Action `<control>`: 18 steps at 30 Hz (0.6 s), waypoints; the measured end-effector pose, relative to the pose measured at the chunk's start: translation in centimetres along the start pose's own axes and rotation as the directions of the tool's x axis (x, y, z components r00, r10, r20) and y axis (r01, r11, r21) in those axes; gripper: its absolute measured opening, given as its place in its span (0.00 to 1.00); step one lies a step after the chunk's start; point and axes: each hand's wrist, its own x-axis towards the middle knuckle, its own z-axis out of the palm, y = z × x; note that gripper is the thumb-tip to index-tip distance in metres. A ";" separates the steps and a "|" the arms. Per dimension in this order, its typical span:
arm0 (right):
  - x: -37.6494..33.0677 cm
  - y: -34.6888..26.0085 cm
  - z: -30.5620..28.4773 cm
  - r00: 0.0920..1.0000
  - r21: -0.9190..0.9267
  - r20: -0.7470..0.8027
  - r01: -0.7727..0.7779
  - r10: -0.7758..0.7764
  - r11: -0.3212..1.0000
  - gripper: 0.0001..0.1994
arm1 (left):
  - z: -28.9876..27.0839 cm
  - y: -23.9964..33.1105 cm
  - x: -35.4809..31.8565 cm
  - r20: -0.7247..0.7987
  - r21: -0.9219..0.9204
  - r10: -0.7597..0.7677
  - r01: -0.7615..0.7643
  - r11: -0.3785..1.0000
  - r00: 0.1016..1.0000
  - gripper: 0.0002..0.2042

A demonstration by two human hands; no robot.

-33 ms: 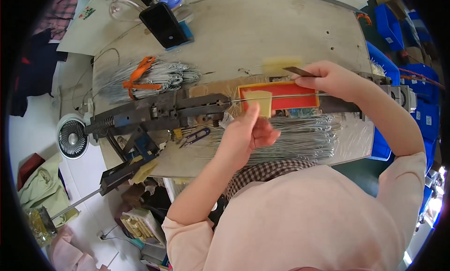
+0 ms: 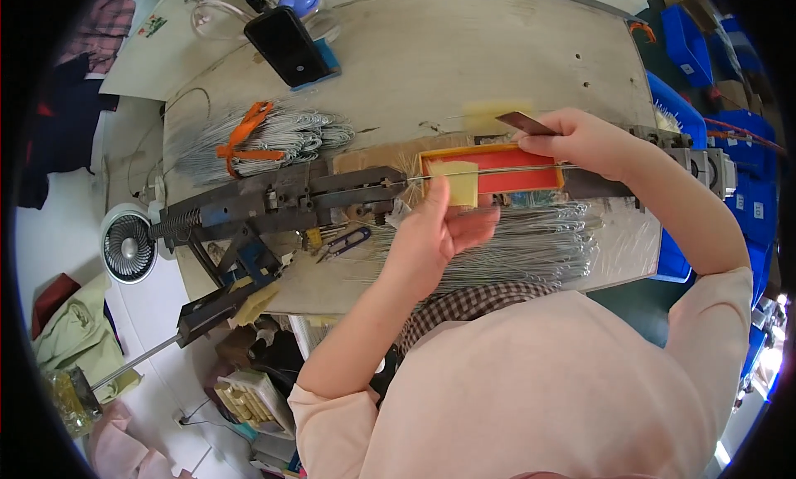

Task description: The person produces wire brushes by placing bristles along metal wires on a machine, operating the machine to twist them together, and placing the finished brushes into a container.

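A thin wire (image 2: pixel 497 173) stretches over a red tray with a yellow rim (image 2: pixel 526 189), out from the jaws of a dark metal clamp (image 2: pixel 377 179). My right hand (image 2: pixel 572 139) pinches a flat brown metal blade (image 2: pixel 527 123) at the tray's far right side. The blade sticks out to the left, tilted. Over the tray's near left corner is my left hand (image 2: pixel 427 243), thumb raised close to the wire and the pale yellow card (image 2: pixel 458 184). Its other fingers reach right, apart from the thumb and slightly blurred; nothing shows in them.
Loose metal wires (image 2: pixel 531 247) lie along the near side. A wire bundle with an orange tie (image 2: pixel 249 143) rests at the left. Blue-handled snips (image 2: pixel 347 244) lie by the clamp. A phone (image 2: pixel 286 48) stands at the back; a fan (image 2: pixel 128 243) sits left. Blue bins (image 2: pixel 688 48) line the right.
The blade in my right hand has turned, showing more of its flat face, and shifted slightly left. My left thumb has moved a little left, and the fingers have straightened.
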 end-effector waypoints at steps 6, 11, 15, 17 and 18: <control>-1.8 -0.1 -0.1 0.937 -0.369 -0.082 0.289 -0.340 0.883 0.12 | 0.9 -0.7 0.6 0.115 -0.453 0.345 -0.260 0.853 0.931 0.39; -3.4 -0.4 2.0 0.647 -0.710 -0.156 0.452 -0.746 0.540 0.12 | -0.3 -1.4 0.9 0.181 -0.443 0.409 -0.297 0.846 0.895 0.43; -3.8 0.0 7.3 0.551 -0.899 0.030 0.380 -0.834 0.219 0.13 | -0.8 -1.2 0.9 0.239 -0.515 0.385 -0.219 0.828 0.891 0.43; -3.2 -0.1 6.6 0.572 -0.906 -0.012 0.340 -0.820 0.251 0.11 | -0.8 -1.2 1.0 0.255 -0.555 0.350 -0.160 0.816 0.901 0.43; -2.7 -0.3 6.1 0.591 -0.909 -0.046 0.309 -0.805 0.279 0.09 | -0.7 -1.2 1.0 0.285 -0.549 0.368 -0.165 0.820 0.885 0.43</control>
